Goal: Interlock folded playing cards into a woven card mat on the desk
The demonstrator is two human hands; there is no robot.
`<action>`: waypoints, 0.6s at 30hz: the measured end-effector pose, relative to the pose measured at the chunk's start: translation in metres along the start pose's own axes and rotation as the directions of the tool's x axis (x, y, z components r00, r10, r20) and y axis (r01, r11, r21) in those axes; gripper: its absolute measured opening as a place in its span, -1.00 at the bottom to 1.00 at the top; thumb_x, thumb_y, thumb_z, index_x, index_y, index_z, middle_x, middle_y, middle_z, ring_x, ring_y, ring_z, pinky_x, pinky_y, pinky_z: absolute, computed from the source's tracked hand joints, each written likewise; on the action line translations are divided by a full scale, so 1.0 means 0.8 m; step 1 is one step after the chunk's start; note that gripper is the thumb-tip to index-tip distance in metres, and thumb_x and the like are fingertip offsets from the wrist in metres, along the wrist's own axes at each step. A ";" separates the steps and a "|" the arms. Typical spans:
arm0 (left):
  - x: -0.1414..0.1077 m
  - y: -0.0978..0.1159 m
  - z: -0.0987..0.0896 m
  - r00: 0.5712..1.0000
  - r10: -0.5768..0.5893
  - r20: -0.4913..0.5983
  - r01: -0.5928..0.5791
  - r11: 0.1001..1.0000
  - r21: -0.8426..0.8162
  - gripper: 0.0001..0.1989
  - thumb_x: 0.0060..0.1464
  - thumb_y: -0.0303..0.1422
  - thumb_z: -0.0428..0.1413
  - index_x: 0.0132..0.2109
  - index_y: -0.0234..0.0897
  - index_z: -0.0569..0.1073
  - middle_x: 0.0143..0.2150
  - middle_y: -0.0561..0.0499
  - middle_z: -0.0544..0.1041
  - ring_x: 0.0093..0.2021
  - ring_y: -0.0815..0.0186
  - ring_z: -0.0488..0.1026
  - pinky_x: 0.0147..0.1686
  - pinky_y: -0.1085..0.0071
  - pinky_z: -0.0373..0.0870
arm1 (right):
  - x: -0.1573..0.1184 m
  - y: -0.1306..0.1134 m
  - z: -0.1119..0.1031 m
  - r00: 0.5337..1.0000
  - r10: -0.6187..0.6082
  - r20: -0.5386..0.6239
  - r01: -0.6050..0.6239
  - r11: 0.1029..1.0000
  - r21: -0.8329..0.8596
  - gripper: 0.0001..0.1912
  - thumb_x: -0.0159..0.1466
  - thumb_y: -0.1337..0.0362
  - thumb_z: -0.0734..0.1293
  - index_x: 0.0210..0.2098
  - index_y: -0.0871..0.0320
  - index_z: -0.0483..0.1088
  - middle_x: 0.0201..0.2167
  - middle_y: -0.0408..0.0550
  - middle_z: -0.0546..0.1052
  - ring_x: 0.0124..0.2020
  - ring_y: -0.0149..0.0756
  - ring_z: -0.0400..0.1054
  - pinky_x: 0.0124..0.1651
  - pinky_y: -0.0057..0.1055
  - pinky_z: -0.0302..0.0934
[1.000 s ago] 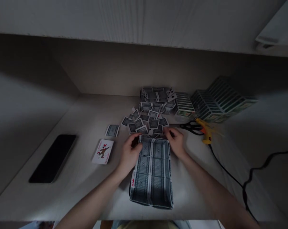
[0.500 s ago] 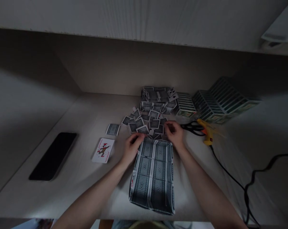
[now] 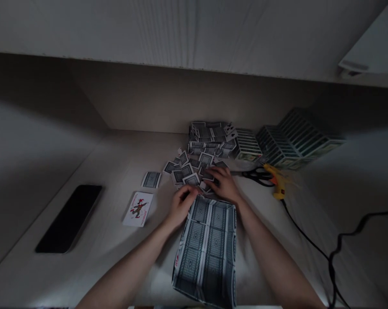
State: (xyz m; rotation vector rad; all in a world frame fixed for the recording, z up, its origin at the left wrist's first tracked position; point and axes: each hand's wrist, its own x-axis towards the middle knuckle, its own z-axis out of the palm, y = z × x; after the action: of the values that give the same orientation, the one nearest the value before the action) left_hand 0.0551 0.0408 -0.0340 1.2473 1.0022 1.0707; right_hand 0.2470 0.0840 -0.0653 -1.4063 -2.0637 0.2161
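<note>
A shallow tray built from joined blue-backed playing cards [image 3: 205, 253] lies on the pale desk right in front of me, its near end at the bottom of the view. My left hand [image 3: 183, 205] curls at the tray's far left corner, fingertips against the edge of the loose cards. Whether it pinches one is hidden. My right hand [image 3: 222, 183] lies over a scatter of loose cards [image 3: 189, 169], fingers on them. Behind these rises a stacked block of cards [image 3: 210, 137]. A joker card [image 3: 137, 209] lies face up left of my left hand, beside a face-down card [image 3: 151, 180].
A black phone [image 3: 69, 219] lies at the left of the desk [image 3: 116, 150]. On the right are black-handled scissors [image 3: 258, 175], a yellow glue gun [image 3: 277, 182] with a black cord [image 3: 310, 240], and rows of stacked card boxes [image 3: 293, 143]. A shelf overhangs the desk.
Both hands have moved closer together, the right one sliding left over the loose cards. The card tray sits nearer me in the view, and the camera has shifted slightly.
</note>
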 end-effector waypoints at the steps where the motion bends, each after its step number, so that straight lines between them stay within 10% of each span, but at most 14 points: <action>1: 0.000 -0.001 0.000 1.000 0.008 0.003 -0.008 1.000 -0.003 -0.79 0.01 -0.23 0.02 -0.46 -0.26 0.35 -0.40 0.04 0.47 -0.32 0.31 0.36 -0.26 0.43 0.24 | -0.001 0.001 0.001 1.000 0.004 -0.020 -0.003 1.000 0.001 -0.58 0.14 0.07 0.28 -0.03 0.05 0.36 -0.09 0.05 0.40 -0.04 -0.12 0.21 0.00 -0.14 0.09; 18: -0.001 0.001 -0.003 0.995 0.098 0.005 -0.098 0.989 0.107 -0.78 0.05 -0.27 0.00 -0.47 -0.29 0.35 -0.43 0.03 0.42 -0.36 0.35 0.33 -0.30 0.44 0.23 | -0.030 -0.007 -0.005 0.887 0.304 -0.347 -0.253 0.950 0.184 -0.80 0.18 0.25 0.16 -0.22 0.12 0.30 -0.37 0.06 0.46 -0.32 -0.14 0.36 -0.27 -0.20 0.25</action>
State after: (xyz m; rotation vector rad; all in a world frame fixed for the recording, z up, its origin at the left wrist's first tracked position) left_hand 0.0521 0.0403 -0.0334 1.3956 1.0192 1.1043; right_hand 0.2508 0.0595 -0.0692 -1.5251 -1.5093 0.1859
